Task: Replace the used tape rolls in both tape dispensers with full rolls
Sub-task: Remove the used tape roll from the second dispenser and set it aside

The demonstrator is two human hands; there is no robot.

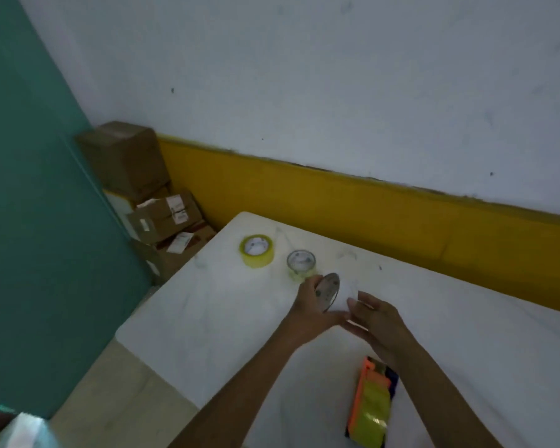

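- Up and left of the grip, well clear of it, a full yellow tape roll [257, 251] lies flat on the white table [466, 334].
- Just above the left hand [309, 307], a thin, nearly spent roll [301, 265] with a clear core sits on the table.
- The left hand is closed around a grey ring-shaped core [328, 291], held on edge.
- The right hand [377, 321] hangs beside it, fingers loosely spread, apparently empty; contact cannot be confirmed.
- Below the grip lies an orange and yellow tape dispenser [370, 404], partly cut off; its roll is unclear.
- Judgement: set the core aside and bring the full roll over squarely.
- Blur hides finger detail.
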